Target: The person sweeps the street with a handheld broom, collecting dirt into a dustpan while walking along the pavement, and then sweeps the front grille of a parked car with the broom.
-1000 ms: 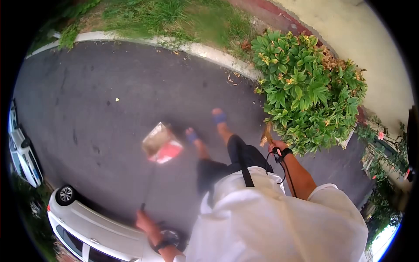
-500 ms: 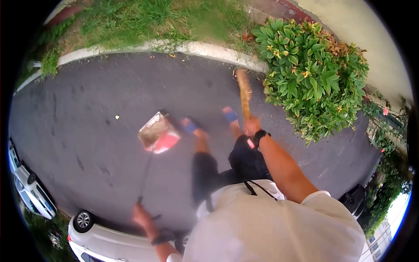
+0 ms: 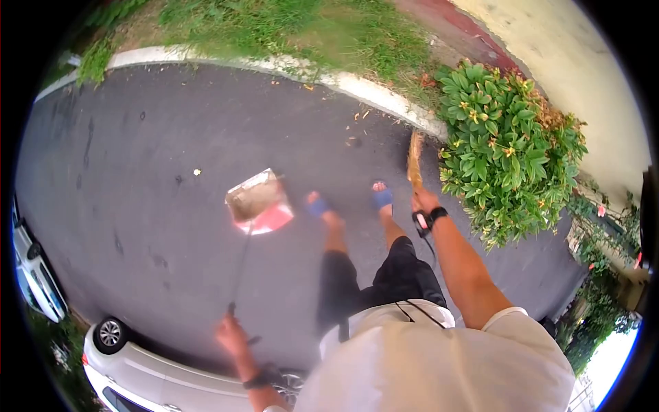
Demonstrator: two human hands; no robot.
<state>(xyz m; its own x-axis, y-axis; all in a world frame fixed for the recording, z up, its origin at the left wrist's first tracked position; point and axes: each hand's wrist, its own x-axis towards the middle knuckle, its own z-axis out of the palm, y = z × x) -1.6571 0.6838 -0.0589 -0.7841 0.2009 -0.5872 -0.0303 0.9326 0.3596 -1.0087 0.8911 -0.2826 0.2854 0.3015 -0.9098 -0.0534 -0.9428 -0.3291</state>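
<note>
Red-backed, box-shaped dustpan (image 3: 259,203) with a greyish inside and long thin handle (image 3: 240,271), low over dark grey asphalt (image 3: 158,137), near bare feet in blue slippers (image 3: 318,206); contact with the ground hard to tell. Held from above by the left hand (image 3: 232,335), fingers wrapped around the handle's upper end, somewhat blurred. In the right hand (image 3: 425,201), a short straw-coloured broom (image 3: 414,163), fingers clasped around its near end, far tip at the foot of the pale stone kerb (image 3: 371,94), beside a leafy green bush with yellow flowers (image 3: 511,151). Dustpan and broom well apart, feet between. Small yellowish scraps (image 3: 366,112) scattered by the kerb. Contents of the dustpan impossible to make out.

Judging by these positions, at the sweeping stage, working the kerb edge rather than filling the dustpan. Next move likely to call for low, short strokes away from the kerb, with a steady left hold and the dustpan flat, facing the broom.
</note>
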